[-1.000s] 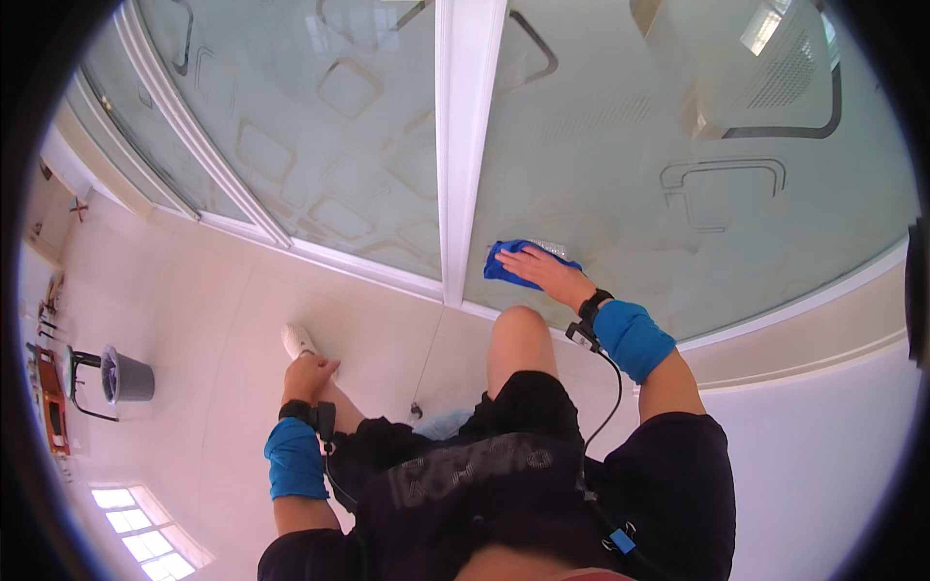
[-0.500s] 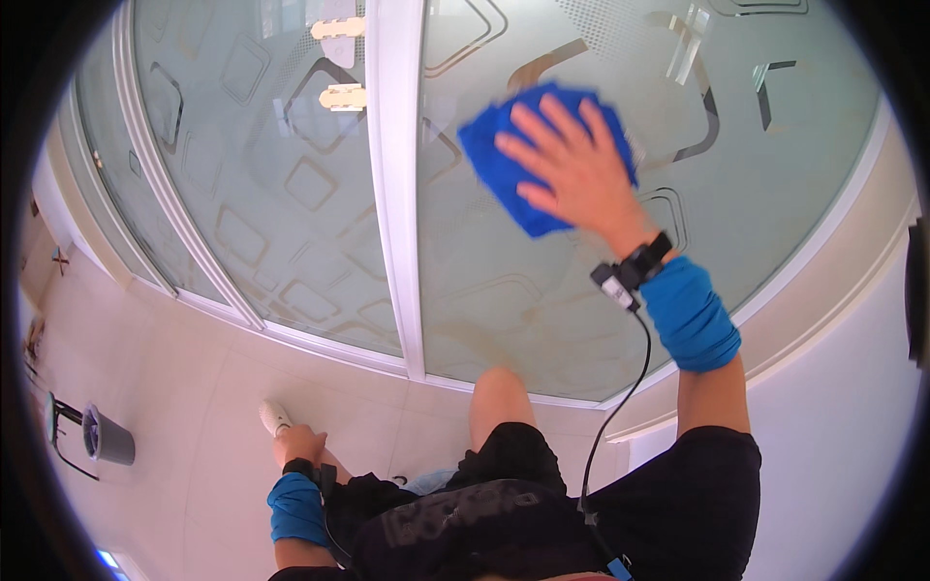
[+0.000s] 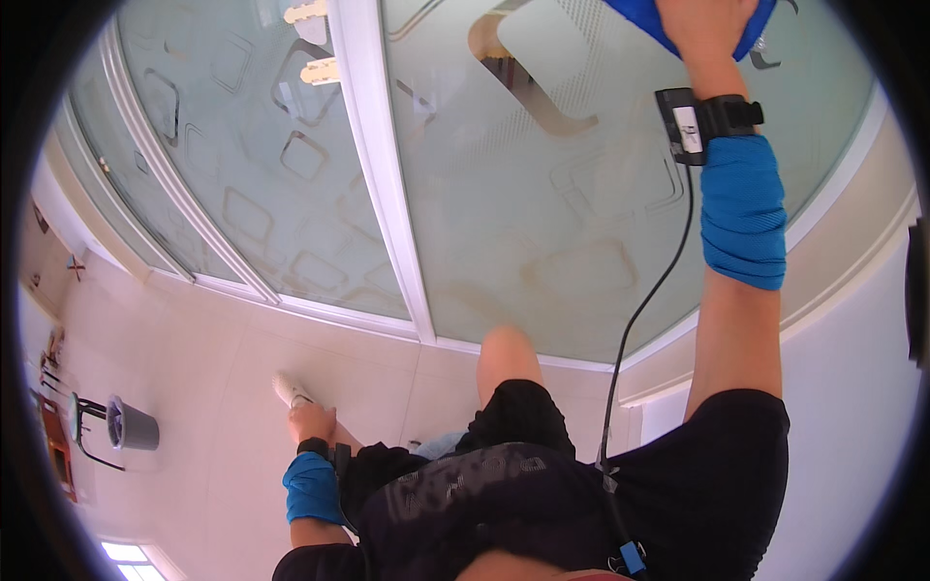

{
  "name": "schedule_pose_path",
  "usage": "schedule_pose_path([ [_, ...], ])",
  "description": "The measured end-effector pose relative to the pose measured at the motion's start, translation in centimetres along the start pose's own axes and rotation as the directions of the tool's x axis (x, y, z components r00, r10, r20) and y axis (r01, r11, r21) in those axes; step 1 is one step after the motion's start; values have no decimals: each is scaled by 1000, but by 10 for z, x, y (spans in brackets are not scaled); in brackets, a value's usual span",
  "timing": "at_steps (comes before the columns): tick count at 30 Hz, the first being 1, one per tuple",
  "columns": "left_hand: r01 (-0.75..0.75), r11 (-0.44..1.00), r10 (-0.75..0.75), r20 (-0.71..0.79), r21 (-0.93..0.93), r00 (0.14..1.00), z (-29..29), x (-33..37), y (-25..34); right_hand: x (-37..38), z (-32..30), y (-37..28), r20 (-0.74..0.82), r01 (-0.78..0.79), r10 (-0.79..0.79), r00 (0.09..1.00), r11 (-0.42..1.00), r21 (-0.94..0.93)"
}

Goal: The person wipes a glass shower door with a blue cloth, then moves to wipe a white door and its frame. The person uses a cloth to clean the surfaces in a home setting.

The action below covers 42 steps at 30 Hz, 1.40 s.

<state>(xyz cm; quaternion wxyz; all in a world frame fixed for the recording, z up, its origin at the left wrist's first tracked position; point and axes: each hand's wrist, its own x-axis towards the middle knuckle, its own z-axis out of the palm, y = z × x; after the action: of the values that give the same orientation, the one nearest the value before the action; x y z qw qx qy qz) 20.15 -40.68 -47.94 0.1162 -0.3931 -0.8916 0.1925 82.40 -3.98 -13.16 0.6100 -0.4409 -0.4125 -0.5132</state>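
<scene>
At the upper right, my right hand [image 3: 707, 29] presses a blue cloth [image 3: 647, 17] against a frosted glass door panel [image 3: 484, 223]. The top edge of the picture cuts off its fingers and much of the cloth. My right arm is stretched far up, with a black strapped device [image 3: 693, 126] at the wrist and a blue sleeve below it. Low on the left, my left hand [image 3: 312, 423] rests by my bent leg, above a light shoe [image 3: 289, 389]. Its fingers are too small and hidden to read.
A white upright frame [image 3: 378, 174] divides the glass panels, with pale latches [image 3: 318, 72] beside it. From my right wrist a black cable [image 3: 644, 300] runs down to my shirt. A grey bin [image 3: 136, 426] stands on the tiled floor at left. White wall [image 3: 852, 407] lies right.
My right hand and the blue cloth have moved up and to the right over the glass, partly out of the picture. The view has shifted slightly; my left hand stays by my leg.
</scene>
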Motion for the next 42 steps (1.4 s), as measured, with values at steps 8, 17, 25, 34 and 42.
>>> schedule_pose_path([
  [8, -125, 987, 129, 42, -99, 991, -41, -3, -8, -91, -35, -67, 195, 140, -209, 958, 937, 319],
  [17, -230, 969, 238, 75, -93, 968, -38, -17, 12, -301, -88, -130, 416, 421, -681, 602, 714, 560],
  [25, -265, 952, 273, 36, -152, 961, -15, -35, 12, -446, -166, -66, 413, 612, -903, 118, 393, 686],
  [34, -193, 973, 201, 58, -127, 978, -15, -22, 47, -360, -133, -37, 438, 503, -797, 415, 602, 620],
  [42, -199, 977, 202, 27, -72, 979, -9, -15, 34, -191, -56, -22, 389, 240, -494, 778, 805, 543],
])
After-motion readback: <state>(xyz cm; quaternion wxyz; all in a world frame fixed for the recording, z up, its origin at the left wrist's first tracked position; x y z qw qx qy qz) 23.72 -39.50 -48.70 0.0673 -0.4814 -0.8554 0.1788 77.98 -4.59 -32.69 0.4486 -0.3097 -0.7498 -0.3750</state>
